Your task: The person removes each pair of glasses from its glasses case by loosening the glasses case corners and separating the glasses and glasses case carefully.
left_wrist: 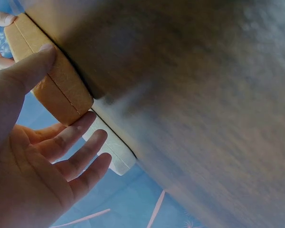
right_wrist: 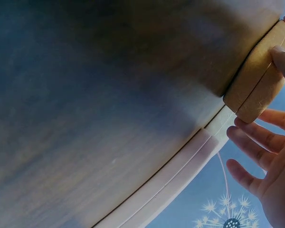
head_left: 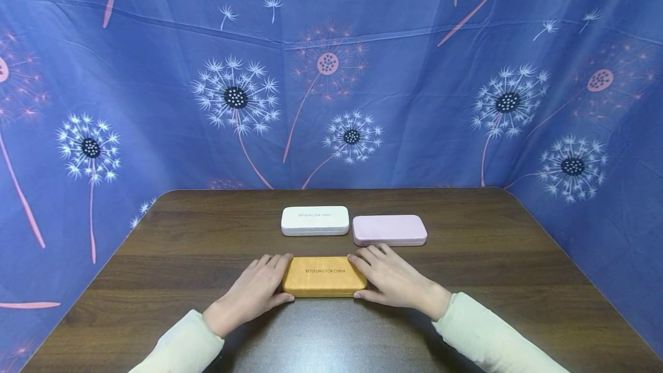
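A closed golden case (head_left: 324, 278) lies flat on the table (head_left: 207, 229).

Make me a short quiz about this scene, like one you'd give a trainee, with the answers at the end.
1. True or false: only the left hand touches the yellow case.

2. Multiple choice: besides the yellow case, which lies nearest the right hand?
A) the white case
B) the pink case
C) a black case

3. Fill in the blank: seen from the head camera, the white case lies to the ____ of the pink case.

Key:
1. False; both hands hold it, one at each end.
2. B
3. left
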{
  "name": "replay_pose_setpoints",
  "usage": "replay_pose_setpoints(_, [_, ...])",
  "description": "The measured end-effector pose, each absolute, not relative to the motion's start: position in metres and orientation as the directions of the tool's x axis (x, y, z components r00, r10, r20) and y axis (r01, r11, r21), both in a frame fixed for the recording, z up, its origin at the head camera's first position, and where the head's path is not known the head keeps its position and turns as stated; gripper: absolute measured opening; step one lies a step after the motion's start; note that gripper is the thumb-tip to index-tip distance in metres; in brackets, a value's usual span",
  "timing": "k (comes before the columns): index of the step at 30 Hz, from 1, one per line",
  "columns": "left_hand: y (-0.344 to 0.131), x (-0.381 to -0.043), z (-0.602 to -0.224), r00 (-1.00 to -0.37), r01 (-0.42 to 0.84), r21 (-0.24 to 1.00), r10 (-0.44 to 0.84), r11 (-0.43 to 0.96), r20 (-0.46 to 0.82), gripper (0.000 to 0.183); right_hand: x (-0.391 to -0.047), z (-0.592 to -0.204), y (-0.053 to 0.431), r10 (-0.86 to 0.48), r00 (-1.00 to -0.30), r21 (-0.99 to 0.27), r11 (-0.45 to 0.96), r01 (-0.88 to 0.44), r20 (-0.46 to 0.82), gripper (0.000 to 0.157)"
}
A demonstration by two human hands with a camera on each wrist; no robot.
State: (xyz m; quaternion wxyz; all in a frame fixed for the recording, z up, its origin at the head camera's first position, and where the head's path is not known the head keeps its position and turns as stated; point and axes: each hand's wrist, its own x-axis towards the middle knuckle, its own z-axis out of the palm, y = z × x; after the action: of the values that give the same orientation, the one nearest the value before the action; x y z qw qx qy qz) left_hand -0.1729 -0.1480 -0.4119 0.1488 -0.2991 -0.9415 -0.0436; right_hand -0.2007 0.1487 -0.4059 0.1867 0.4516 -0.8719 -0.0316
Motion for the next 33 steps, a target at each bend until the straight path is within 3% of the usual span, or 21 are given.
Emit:
replay_pose_setpoints(16, [-0.152,-0.18,-0.41,-0.812,0.58,0.176,0.549,0.795,0.197,0.082,-0.202,-0.407,0.15,-0.781,-0.55,0.182,0.611,-0.77,0.294,0.073])
replay_pose_setpoints(33, [-0.151,-0.184,-0.414,-0.804,0.59,0.171,0.552,0.789,0.221,0.076,-0.205,-0.406,0.148,-0.783,-0.547,0.186,0.608,-0.772,0.296,0.072])
